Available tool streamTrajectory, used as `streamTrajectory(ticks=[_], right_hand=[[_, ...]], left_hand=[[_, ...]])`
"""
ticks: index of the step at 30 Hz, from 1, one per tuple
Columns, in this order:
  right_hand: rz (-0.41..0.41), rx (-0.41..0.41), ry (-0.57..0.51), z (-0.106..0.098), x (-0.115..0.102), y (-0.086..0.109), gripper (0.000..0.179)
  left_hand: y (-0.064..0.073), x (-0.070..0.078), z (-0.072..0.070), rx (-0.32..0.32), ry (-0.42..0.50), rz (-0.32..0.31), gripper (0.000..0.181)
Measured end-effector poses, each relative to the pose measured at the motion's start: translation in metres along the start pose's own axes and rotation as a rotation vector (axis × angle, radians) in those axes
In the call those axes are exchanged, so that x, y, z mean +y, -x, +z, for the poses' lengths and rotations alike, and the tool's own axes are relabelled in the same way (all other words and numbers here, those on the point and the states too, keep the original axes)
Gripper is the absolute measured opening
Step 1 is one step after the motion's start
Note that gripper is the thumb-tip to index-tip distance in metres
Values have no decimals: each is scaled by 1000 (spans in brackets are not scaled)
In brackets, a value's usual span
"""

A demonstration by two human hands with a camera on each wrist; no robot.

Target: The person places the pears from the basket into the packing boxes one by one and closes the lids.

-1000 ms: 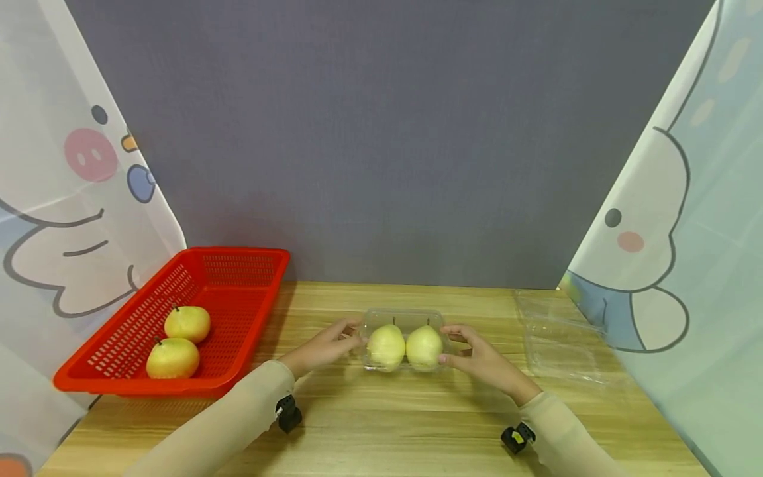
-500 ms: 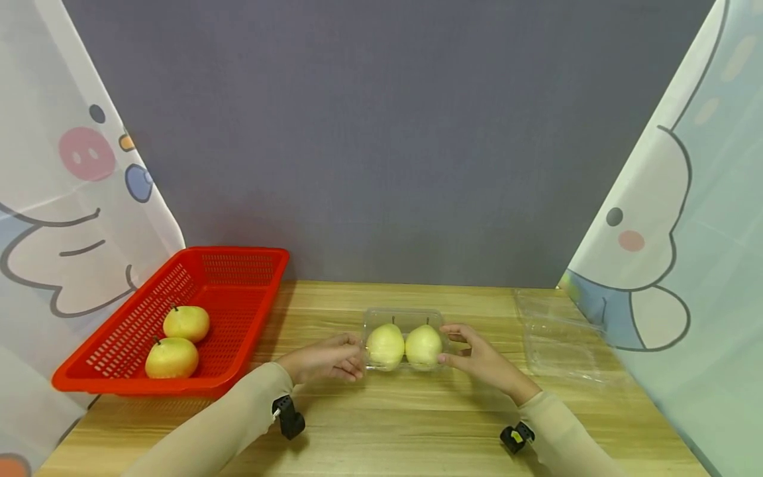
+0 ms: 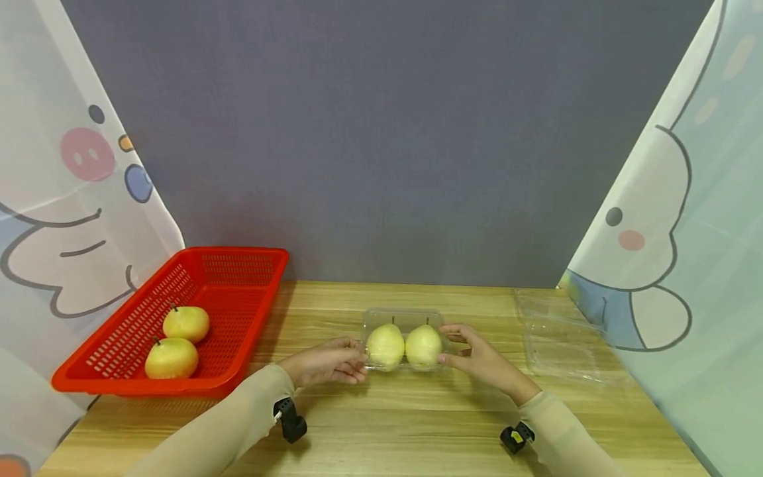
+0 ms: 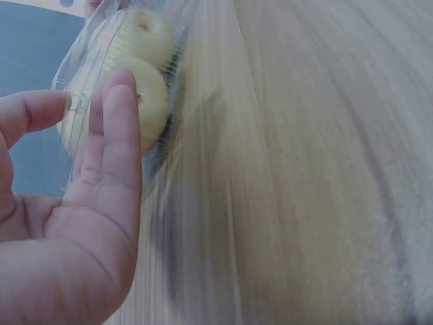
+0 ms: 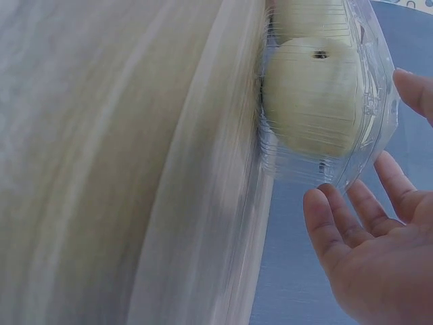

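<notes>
A clear plastic clamshell box (image 3: 403,319) with two pale yellow pears (image 3: 385,347) inside stands in the middle of the wooden table, its lid over the fruit. At its near left corner my left hand (image 3: 329,361) pinches the rim, thumb on the lid's edge and fingers beneath, as the left wrist view shows. My right hand (image 3: 484,361) is at the box's right end, its fingers spread and lightly bent with the tips right at the plastic edge. In the right wrist view the thumb stands apart from the other fingers of this hand (image 5: 385,237).
On the left is a red slotted basket (image 3: 262,318) holding two yellow pears (image 3: 171,358). Another clear clamshell (image 3: 563,338), with its lid open, lies at the right. A grey panel (image 3: 381,146) stands behind the table, with cartoon-printed curtains (image 3: 673,199) on both sides.
My left hand has come off the box's left side, turned lower with its fingers tucked under, and come back onto the near left corner. The right hand and box have stayed put.
</notes>
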State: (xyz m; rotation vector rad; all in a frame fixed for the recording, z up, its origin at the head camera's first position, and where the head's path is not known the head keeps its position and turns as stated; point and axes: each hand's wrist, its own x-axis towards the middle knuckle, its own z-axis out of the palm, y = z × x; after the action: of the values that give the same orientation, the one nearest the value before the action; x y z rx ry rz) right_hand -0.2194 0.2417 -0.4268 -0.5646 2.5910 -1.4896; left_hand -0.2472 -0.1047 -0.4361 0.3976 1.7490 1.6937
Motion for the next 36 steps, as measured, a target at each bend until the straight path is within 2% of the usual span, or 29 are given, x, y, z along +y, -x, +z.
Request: streamTrajectory(ticks=[8, 14, 19, 27, 32, 36], right_hand=[[70, 33, -44, 0, 2, 4, 53], [131, 53, -105, -2, 2, 6, 52], [181, -16, -164, -3, 4, 10, 57], [199, -143, -241, -2, 7, 11, 69], [194, -177, -344, 0, 9, 10, 74], [195, -183, -404, 0, 8, 10, 66]], left_hand=[[1, 0, 2, 15, -3, 3, 34], [0, -2, 3, 31, -2, 3, 34], [-1, -3, 2, 35, -4, 2, 33], [-1, -2, 3, 49, -7, -2, 34], [0, 0, 5, 59, -12, 2, 34], [1, 1, 6, 60, -5, 6, 34]])
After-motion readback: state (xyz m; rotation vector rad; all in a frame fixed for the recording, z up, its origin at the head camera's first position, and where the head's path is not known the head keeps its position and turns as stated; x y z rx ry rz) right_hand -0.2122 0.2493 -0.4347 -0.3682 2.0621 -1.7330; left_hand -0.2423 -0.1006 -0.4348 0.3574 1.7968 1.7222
